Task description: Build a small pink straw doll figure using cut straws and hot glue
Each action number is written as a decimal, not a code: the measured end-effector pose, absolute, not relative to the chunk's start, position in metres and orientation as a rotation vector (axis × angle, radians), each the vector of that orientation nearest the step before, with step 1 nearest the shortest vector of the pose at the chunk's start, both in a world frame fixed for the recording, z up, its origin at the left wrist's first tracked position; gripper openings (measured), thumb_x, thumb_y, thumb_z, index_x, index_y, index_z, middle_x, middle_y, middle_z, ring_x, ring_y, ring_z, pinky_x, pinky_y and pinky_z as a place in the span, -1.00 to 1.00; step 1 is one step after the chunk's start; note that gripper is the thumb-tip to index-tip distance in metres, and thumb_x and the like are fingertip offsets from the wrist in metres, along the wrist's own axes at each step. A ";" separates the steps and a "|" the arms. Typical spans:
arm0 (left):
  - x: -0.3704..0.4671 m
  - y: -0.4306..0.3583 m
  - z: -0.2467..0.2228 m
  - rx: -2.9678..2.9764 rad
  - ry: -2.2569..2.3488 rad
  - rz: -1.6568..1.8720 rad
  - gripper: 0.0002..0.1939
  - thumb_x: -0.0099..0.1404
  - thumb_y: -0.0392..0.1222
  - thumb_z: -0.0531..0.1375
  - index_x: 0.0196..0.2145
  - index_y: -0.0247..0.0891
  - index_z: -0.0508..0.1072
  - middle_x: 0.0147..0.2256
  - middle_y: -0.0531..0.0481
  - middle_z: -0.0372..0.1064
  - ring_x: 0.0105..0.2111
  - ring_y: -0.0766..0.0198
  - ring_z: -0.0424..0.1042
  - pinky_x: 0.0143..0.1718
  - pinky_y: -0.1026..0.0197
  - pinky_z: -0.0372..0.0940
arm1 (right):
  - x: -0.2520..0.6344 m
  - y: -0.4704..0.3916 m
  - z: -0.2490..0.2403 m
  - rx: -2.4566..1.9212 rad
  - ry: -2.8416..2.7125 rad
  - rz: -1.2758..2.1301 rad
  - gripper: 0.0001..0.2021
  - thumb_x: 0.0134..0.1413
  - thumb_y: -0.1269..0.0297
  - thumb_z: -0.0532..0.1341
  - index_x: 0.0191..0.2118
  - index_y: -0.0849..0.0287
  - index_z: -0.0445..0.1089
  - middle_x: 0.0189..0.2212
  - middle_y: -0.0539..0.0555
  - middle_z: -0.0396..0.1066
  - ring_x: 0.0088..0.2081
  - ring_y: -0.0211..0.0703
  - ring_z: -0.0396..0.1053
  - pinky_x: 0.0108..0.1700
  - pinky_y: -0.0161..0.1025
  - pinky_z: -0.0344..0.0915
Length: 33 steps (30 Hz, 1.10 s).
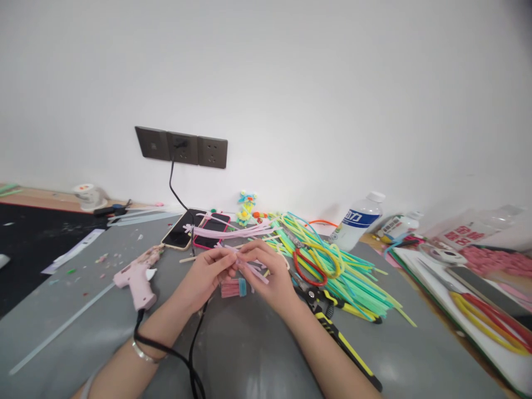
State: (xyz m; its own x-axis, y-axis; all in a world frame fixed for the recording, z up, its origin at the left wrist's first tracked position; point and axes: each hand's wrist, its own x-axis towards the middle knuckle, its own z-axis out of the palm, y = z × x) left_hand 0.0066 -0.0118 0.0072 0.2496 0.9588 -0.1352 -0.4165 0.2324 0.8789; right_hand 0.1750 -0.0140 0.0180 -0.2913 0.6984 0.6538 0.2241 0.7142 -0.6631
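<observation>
My left hand (208, 274) and my right hand (270, 274) meet over the grey mat, fingertips pinched together. Between them are pale purple pipe cleaners (258, 274), whose ends stick out past the fingers; how they join is hidden. Just below the fingers lies a small pink bundle (230, 288) with a light blue end. Behind my hands, loose lilac pipe cleaners (233, 234) lie partly across two phones (181, 231). To the right of my right hand are red-and-yellow-handled scissors (310, 267) and black-and-yellow pliers (347, 346).
A pink glue gun (139, 280) rests at left, its black cord running by my left forearm. Green and yellow pipe cleaners (353, 277) spread at right near a bottle (357, 221). A second pair of scissors (490, 321) lies on white paper. Behind is a wall socket (182, 147).
</observation>
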 end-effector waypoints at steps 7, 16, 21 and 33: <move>0.008 -0.013 0.012 0.921 0.848 1.108 -0.65 -0.05 0.02 0.47 -0.52 -0.32 0.54 -0.57 0.09 0.36 -0.59 0.46 0.21 -0.59 0.39 0.10 | 0.173 -0.012 0.014 -0.709 -1.808 0.510 -0.95 0.17 0.37 0.28 -0.33 0.11 0.46 -0.31 0.10 0.46 -0.28 -0.15 0.46 -0.23 -0.22 0.37; 0.006 -0.014 0.007 0.913 0.848 1.020 -0.60 0.00 0.08 0.43 -0.51 -0.33 0.48 -0.60 0.15 0.17 -0.57 0.45 0.09 -0.59 0.39 0.02 | 0.178 -0.011 0.014 -0.700 -1.792 0.559 -0.89 0.22 0.34 0.23 -0.25 0.07 0.54 -0.29 0.12 0.53 -0.24 -0.09 0.48 -0.18 -0.14 0.40; 0.006 -0.015 0.011 0.969 0.846 0.960 -0.62 0.06 0.09 0.40 -0.47 -0.32 0.49 -0.58 0.15 0.18 -0.58 0.46 0.08 -0.58 0.38 0.01 | 0.185 -0.004 0.019 -0.687 -1.792 0.719 -0.85 0.22 0.23 0.25 -0.33 0.09 0.55 -0.36 0.11 0.51 -0.29 -0.10 0.47 -0.21 -0.16 0.37; 0.008 -0.019 0.016 0.928 0.734 0.804 -0.61 0.06 0.08 0.40 -0.51 -0.35 0.49 -0.61 0.12 0.15 -0.59 0.43 0.09 -0.57 0.32 -0.03 | 0.188 -0.001 0.021 -0.627 -1.604 1.387 -0.76 0.11 0.07 0.32 -0.34 0.16 0.50 -0.29 0.07 0.42 -0.28 -0.16 0.40 -0.20 -0.22 0.36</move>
State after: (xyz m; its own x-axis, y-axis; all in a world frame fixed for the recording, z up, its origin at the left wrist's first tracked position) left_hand 0.0078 -0.0186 0.0161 0.5015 0.8429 -0.1947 -0.2701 0.3663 0.8904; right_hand 0.1880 -0.0006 0.0212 -0.4691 0.8316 0.2974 -0.1743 0.2429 -0.9543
